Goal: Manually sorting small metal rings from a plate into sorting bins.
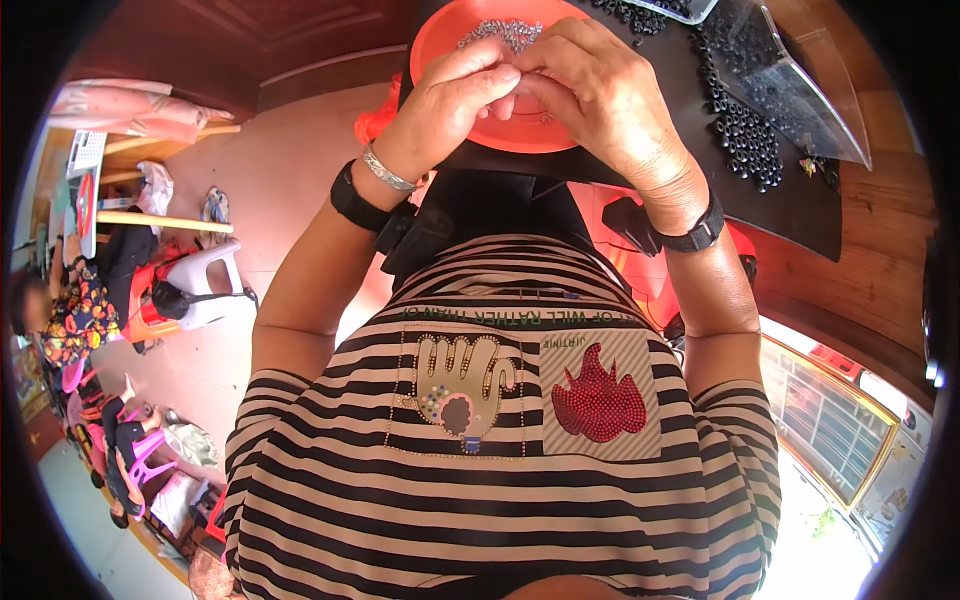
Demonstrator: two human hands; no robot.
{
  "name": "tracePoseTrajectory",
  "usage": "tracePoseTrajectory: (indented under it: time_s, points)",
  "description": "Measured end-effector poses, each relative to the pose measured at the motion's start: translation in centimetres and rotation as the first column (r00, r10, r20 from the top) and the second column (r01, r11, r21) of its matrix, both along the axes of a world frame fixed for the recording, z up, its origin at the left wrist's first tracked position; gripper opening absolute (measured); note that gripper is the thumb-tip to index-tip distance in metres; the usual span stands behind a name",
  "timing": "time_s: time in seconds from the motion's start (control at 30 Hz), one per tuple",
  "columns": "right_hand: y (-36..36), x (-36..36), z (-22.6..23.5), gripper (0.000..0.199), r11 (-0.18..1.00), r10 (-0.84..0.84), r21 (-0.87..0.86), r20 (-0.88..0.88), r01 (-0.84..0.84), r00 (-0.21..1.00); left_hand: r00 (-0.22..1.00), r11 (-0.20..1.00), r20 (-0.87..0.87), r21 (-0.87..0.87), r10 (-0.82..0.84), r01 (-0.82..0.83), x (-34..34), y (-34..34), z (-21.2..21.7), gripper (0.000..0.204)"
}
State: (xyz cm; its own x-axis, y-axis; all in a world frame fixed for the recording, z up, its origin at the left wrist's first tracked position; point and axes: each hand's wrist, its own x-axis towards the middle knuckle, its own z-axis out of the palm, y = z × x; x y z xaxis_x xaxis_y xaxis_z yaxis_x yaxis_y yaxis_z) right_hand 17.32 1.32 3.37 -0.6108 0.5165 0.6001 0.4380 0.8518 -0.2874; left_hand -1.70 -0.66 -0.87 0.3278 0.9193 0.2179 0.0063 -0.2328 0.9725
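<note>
My left hand (455,98) and my right hand (605,92) meet above a round orange-red bowl (525,138). The fingers of both are closed in a pinch, the fingertips touching or nearly so. Whatever they pinch is too small or too hidden to make out. Under and behind the fingers, a pile of small silver metal pieces (502,34) lies in the bowl. My left wrist wears a silver bracelet (386,170) and a black strap (362,203); another black strap (697,232) circles my right wrist.
Shiny black beads (750,152) lie loose on the black table mat (800,215) to the right. A clear plastic box (815,85) with black beads stands tilted beside them. At far left, a person in a flowered shirt (85,318) sits near a white plastic stool (205,280).
</note>
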Motion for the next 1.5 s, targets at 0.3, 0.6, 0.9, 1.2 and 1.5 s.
tracePoseTrajectory:
  time_s: [0.3,0.6,0.9,1.2,1.5]
  points:
    - [-0.2,0.1,-1.6,0.036,0.71,-0.123,-0.702,-0.19,-0.048,0.974,0.983,0.974,-0.147,0.212,0.108,-0.075,0.3,-0.2,-0.1,0.014]
    - [-1.0,-0.7,-2.0,0.02,0.856,-0.166,-0.51,-0.124,0.08,0.978,0.917,0.887,-0.228,0.408,0.327,-0.215,0.7,-0.6,0.5,0.014]
    - [-0.3,-0.1,-2.3,0.024,0.701,-0.179,-0.698,-0.37,-0.145,0.912,0.989,0.988,0.017,0.053,0.146,-0.147,-0.6,0.3,0.6,0.025]
    - [0.1,0.4,-2.1,0.027,0.406,-0.238,-0.852,-0.449,-0.332,0.861,0.836,0.863,-0.37,0.456,0.405,-0.216,-0.4,-0.5,1.5,0.018]
    - [-1.0,-0.5,-1.8,0.031,0.59,-0.18,-0.799,-0.269,-0.115,0.946,0.84,0.731,-0.337,0.676,0.424,-0.098,0.4,-0.6,1.1,0.011]
